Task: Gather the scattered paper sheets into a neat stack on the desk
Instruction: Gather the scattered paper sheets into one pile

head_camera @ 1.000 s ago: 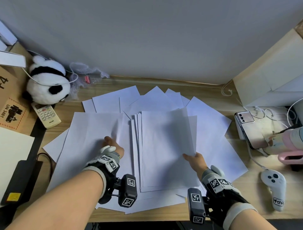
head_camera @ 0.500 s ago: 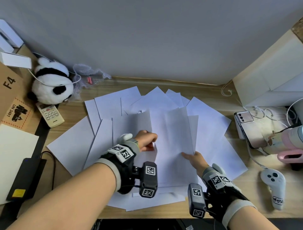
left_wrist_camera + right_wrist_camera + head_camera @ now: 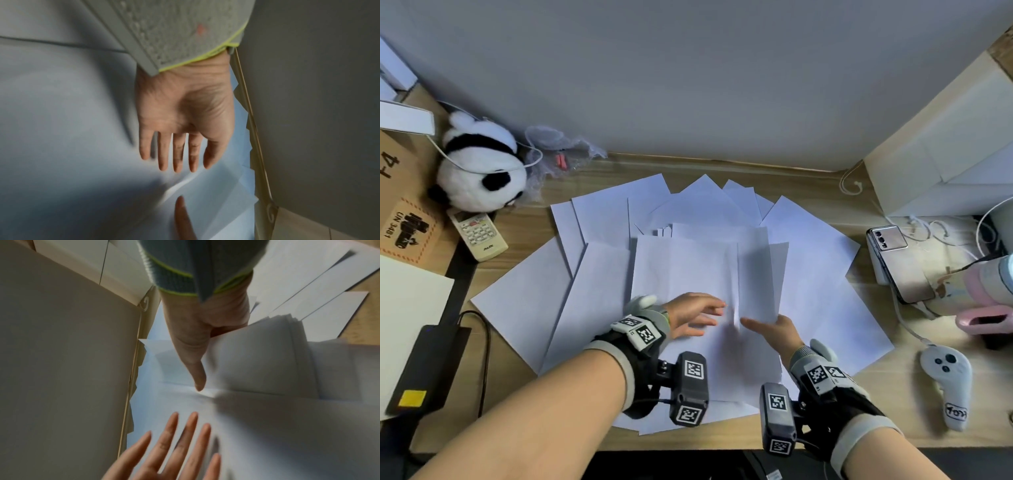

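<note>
White paper sheets lie fanned over the wooden desk (image 3: 808, 178), some at the left (image 3: 527, 301), some at the right (image 3: 825, 291). A partly squared stack (image 3: 705, 267) sits in the middle. My left hand (image 3: 698, 313) lies over the stack's top sheet with straight, spread fingers; the left wrist view shows its flat palm (image 3: 179, 146) holding nothing. My right hand (image 3: 767, 329) pinches the stack's right edge, thumb (image 3: 193, 356) on top and fingers hidden beneath the sheets (image 3: 267, 361). The left fingers (image 3: 174, 443) show there too.
A panda plush (image 3: 477, 168), a remote (image 3: 477, 234) and a cardboard box (image 3: 400, 205) stand at the left, with a black adapter (image 3: 424, 370) nearer me. At the right are a phone (image 3: 900, 263), a white controller (image 3: 947, 380) and a white box (image 3: 945, 154).
My left hand carried a sheet from the left side onto the middle stack and let go, its fingers now straight. My right hand stayed at the stack's right edge.
</note>
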The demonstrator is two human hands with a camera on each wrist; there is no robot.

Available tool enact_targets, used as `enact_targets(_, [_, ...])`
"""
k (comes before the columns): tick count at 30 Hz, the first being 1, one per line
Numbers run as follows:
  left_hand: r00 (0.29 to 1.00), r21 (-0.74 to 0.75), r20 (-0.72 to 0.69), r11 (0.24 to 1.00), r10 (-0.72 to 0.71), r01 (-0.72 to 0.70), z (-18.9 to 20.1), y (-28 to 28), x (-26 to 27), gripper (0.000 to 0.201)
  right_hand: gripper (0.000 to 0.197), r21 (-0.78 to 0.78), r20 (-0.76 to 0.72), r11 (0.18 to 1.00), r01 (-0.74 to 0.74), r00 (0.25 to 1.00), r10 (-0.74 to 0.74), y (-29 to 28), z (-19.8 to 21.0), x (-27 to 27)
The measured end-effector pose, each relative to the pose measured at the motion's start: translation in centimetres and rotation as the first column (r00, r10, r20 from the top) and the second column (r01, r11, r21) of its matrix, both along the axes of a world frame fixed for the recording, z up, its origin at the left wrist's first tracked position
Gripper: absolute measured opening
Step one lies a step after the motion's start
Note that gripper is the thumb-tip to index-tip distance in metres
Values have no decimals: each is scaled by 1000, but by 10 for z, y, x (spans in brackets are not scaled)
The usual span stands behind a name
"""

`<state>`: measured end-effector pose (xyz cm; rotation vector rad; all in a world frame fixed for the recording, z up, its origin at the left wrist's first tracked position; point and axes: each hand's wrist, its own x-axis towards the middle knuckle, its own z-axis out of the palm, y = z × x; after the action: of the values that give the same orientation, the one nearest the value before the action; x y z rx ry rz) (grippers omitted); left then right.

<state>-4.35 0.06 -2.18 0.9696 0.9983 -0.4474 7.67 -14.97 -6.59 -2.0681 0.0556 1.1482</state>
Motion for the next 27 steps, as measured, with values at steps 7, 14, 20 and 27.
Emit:
enact_targets(7, [849, 639, -24, 661, 528, -393, -16, 82, -67, 22, 37, -31, 52, 999, 10, 999, -8, 1, -4, -2])
enact_targets(14, [760, 651, -483, 759, 436, -22, -45, 112, -130, 70, 35, -32, 89, 999, -8, 996, 10, -1, -4, -6])
enact_targets(20, [855, 708, -380, 705, 352, 25, -29, 122, -121, 34, 35, -79, 149, 996, -48, 987, 60, 0, -3, -5])
enact_targets(27, [938, 891, -213, 449, 274, 71, 55, 176, -91, 27, 13, -177, 149, 982, -59, 985, 86, 11, -4, -1])
